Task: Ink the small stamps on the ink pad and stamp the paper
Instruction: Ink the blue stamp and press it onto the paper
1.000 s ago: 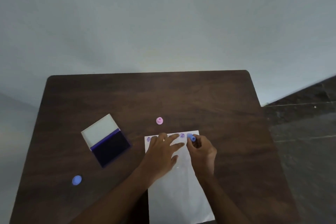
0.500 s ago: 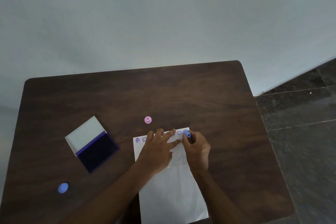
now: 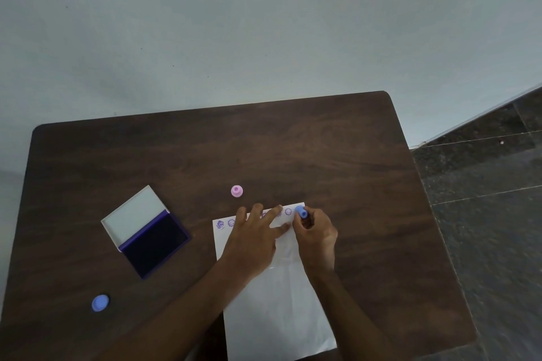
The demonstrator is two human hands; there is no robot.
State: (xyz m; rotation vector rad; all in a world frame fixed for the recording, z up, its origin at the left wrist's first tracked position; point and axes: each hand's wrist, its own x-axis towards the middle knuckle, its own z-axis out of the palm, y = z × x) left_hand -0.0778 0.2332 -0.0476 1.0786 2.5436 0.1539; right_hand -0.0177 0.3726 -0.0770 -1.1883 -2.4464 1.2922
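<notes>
Two hands work at the far end of the paper point(image 3: 278, 302), whose long axis runs from the desk's point(image 3: 293, 149) near edge away from the person. The right hand point(image 3: 316, 236) pinches a blue stamp point(image 3: 301, 211), tilted, at the paper's far right corner (beside a row of purple prints), while the left hand point(image 3: 255, 240) lies flat with fingers spread, pressing the sheet.

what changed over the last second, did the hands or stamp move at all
Almost nothing moved on the table; only the view shifted. The right hand keeps the blue stamp pinched at the top right corner of the paper, and the left hand stays flat on the sheet. The pink stamp, ink pad and blue cap stayed put.
</notes>
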